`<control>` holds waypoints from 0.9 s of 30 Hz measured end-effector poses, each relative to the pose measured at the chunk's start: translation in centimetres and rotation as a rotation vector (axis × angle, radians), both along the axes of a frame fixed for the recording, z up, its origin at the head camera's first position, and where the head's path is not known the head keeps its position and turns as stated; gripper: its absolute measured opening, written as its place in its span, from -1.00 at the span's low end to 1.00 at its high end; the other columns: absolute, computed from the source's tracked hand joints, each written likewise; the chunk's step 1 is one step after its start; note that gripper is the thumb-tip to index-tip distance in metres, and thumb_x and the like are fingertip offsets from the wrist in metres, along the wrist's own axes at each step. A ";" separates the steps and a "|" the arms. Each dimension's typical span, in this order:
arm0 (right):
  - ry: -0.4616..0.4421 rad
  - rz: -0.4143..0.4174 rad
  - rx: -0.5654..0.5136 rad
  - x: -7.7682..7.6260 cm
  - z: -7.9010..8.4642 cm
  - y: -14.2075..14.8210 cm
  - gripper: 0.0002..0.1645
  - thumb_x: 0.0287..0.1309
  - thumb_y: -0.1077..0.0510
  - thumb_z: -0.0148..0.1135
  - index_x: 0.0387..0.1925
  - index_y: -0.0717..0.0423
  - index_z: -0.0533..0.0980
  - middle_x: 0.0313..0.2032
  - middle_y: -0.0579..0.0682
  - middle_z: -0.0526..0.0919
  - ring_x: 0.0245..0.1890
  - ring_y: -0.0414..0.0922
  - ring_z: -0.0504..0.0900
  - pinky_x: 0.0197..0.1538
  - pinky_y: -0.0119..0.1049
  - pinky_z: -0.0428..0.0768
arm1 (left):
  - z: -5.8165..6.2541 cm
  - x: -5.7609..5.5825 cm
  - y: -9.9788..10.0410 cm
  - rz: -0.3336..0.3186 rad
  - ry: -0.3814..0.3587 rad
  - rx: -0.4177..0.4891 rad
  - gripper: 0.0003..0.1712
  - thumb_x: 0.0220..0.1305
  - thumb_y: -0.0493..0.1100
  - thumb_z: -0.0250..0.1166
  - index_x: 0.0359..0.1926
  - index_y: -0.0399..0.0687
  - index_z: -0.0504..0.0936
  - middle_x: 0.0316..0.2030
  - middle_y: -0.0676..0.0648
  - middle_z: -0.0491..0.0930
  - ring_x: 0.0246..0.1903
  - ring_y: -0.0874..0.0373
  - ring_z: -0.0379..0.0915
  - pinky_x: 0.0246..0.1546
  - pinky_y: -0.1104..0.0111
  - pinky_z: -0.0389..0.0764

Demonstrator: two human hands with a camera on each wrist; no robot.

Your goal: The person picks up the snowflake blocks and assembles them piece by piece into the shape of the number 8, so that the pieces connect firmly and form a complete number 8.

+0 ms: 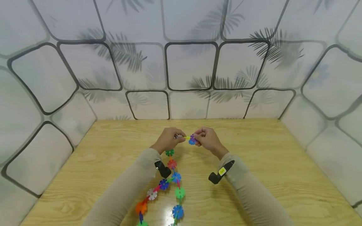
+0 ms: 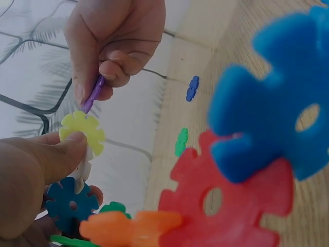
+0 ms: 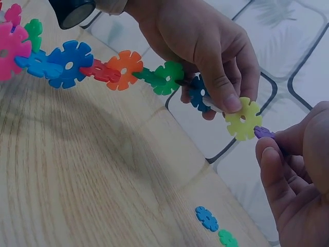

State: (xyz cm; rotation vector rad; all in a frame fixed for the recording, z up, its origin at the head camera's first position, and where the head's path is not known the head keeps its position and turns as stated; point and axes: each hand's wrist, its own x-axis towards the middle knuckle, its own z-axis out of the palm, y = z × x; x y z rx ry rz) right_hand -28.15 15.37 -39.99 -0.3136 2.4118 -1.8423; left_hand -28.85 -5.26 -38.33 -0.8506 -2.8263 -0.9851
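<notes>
My left hand (image 1: pixel 169 138) pinches a yellow flower-shaped slotted disc (image 3: pixel 237 128) between thumb and fingers, at the end of a long chain of linked plastic discs. A white disc (image 2: pixel 82 172) and a dark blue disc (image 2: pixel 60 201) follow it in the chain, partly covered by the fingers. My right hand (image 1: pixel 208 139) holds a purple disc (image 3: pixel 263 132) by its edge with thumb and forefinger. In both wrist views the purple disc's edge meets the yellow disc's notched rim, the two set crosswise.
The multicoloured chain runs back toward me over the wooden table (image 1: pixel 254 157), past a red disc (image 1: pixel 172 164) and an orange disc (image 1: pixel 140 207), partly under the left sleeve. A loose blue disc (image 3: pixel 206 218) and a green disc (image 3: pixel 227 238) lie on the table. Patterned walls (image 1: pixel 189 66) stand behind.
</notes>
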 end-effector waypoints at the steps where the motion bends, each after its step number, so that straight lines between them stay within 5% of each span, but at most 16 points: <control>1: -0.001 -0.001 0.001 0.0 0.0 0.0 -0.83 0.37 0.28 0.10 -0.17 0.38 0.48 -0.39 0.24 0.64 -0.54 -0.17 0.59 -0.40 -0.31 0.63 | 0.0 0.0 0.0 -0.003 0.003 -0.001 -0.84 0.30 -0.17 0.32 -0.14 -0.09 0.74 -0.14 -0.09 0.66 -0.29 0.10 0.55 -0.26 0.28 0.59; 14: -0.020 0.011 -0.012 -0.4 -0.4 -0.4 -0.85 0.36 0.30 0.11 -0.19 0.39 0.47 -0.38 0.22 0.64 -0.55 -0.16 0.58 -0.41 -0.33 0.62 | -0.1 0.1 0.4 0.007 -0.003 -0.020 -0.85 0.29 -0.18 0.32 -0.15 -0.08 0.73 -0.17 -0.06 0.67 -0.29 0.12 0.53 -0.26 0.27 0.57; 23: -0.007 0.002 -0.018 -0.2 -0.3 -0.9 -0.84 0.37 0.29 0.10 -0.18 0.38 0.47 -0.39 0.15 0.66 -0.54 -0.17 0.58 -0.33 -0.14 0.66 | 0.4 0.0 0.5 0.018 -0.044 -0.003 -0.87 0.28 -0.19 0.32 -0.18 -0.09 0.73 -0.21 -0.06 0.68 -0.35 0.13 0.52 -0.34 0.31 0.56; 27: -0.022 -0.007 0.015 -0.5 -0.2 -0.2 -0.70 0.44 0.16 0.04 -0.06 0.37 0.48 -0.33 0.16 0.67 -0.43 0.05 0.66 -0.23 -0.04 0.66 | 0.3 -0.3 0.2 0.031 -0.089 0.000 -0.87 0.30 -0.18 0.31 -0.17 -0.06 0.72 -0.18 -0.07 0.66 -0.30 0.11 0.57 -0.31 0.30 0.60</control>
